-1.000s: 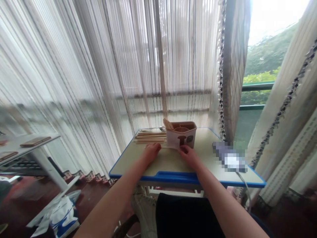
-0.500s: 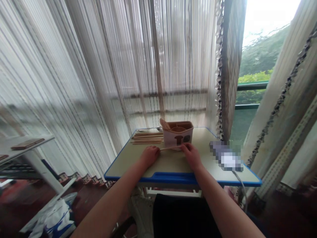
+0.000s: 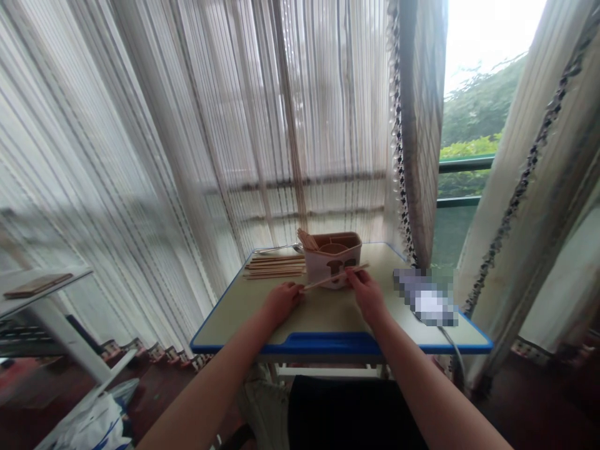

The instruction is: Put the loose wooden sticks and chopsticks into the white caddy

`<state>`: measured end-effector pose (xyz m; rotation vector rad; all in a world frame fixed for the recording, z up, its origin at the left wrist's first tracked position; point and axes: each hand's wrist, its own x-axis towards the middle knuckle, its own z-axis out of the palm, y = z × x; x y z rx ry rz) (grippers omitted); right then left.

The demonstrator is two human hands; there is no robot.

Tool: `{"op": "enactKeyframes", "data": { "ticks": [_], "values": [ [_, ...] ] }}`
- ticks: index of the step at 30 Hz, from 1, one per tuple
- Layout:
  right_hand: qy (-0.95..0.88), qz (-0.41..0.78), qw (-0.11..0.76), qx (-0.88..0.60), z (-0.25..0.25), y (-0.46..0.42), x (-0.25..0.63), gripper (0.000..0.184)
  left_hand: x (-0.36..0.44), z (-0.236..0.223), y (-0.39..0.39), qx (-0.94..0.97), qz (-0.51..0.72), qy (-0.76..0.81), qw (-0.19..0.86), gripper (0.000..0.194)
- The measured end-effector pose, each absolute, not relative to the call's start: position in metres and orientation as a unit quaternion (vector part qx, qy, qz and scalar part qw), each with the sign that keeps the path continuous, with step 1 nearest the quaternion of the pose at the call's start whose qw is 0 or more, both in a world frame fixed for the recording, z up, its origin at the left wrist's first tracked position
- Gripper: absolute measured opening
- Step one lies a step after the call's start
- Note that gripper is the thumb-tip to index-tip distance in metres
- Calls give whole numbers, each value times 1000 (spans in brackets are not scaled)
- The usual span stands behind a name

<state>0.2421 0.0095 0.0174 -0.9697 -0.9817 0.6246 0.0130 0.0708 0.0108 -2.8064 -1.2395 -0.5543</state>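
Observation:
My right hand (image 3: 366, 291) pinches a wooden chopstick (image 3: 334, 277) and holds it slanted, its right end raised in front of the white and brown utensil holder (image 3: 332, 256). My left hand (image 3: 281, 300) rests on the small beige table (image 3: 328, 312) by the chopstick's lower left end, fingers curled; whether it grips the stick is unclear. Several more chopsticks (image 3: 274, 265) lie flat in a row left of the holder. A few sticks stand in the holder's left compartment.
A metal spoon (image 3: 279, 249) lies behind the chopstick row. A blurred object with a cable (image 3: 424, 298) sits on the table's right side. Striped curtains (image 3: 234, 125) hang close behind the table. A white shelf (image 3: 42, 287) stands at far left.
My right hand has lifted the chopstick's right end off the table and up in front of the holder. My left hand stays near its other end. The view shifted slightly.

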Motion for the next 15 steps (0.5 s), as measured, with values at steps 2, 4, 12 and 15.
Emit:
{"op": "enactKeyframes", "data": {
  "ticks": [2, 4, 12, 15],
  "values": [
    [-451, 229, 754, -419, 38, 8, 254, 34, 14, 12, 72, -894, -179, -410, 7, 35],
    [-468, 163, 773, -397, 67, 6, 264, 30, 16, 13, 72, -889, -182, -420, 0, 38],
    [-583, 9, 710, -394, 162, 15, 285, 24, 21, 15, 70, -867, -180, -464, -26, 40],
    [-621, -9, 663, -417, 170, 26, 289, 23, 21, 12, 73, -861, -179, -475, -28, 41]
  ]
}}
